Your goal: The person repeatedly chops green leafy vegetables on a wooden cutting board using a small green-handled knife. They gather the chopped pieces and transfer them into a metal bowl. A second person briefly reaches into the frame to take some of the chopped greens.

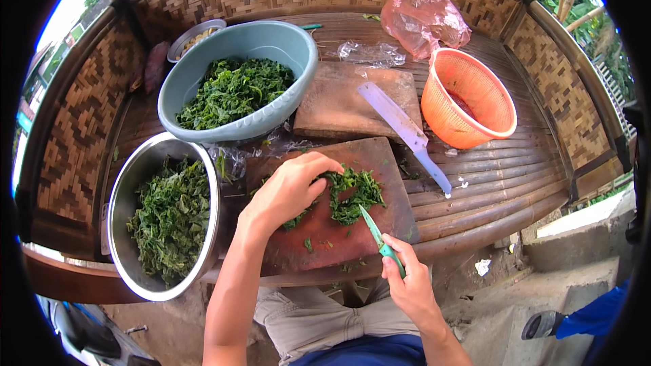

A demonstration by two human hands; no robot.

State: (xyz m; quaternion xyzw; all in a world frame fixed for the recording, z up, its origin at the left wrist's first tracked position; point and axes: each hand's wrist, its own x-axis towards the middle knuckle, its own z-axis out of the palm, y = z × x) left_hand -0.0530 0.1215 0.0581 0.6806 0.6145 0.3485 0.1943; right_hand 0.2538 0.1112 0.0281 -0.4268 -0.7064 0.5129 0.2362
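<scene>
My right hand grips the handle of a small green knife, its blade pointing up and left beside a heap of chopped leafy greens. The greens lie on a worn wooden cutting board in front of me. My left hand reaches over the board with curled fingers at the left edge of the heap; whether it pinches any leaves is hard to tell. To the left, a steel bowl holds wilted leaves. Behind it, a large grey-blue plastic basin holds more cut greens.
A second wooden board lies farther back, with a purple cleaver across its right side. An orange plastic basket, a red plastic bag and a small bowl stand on the bamboo platform. Another person's foot is at lower right.
</scene>
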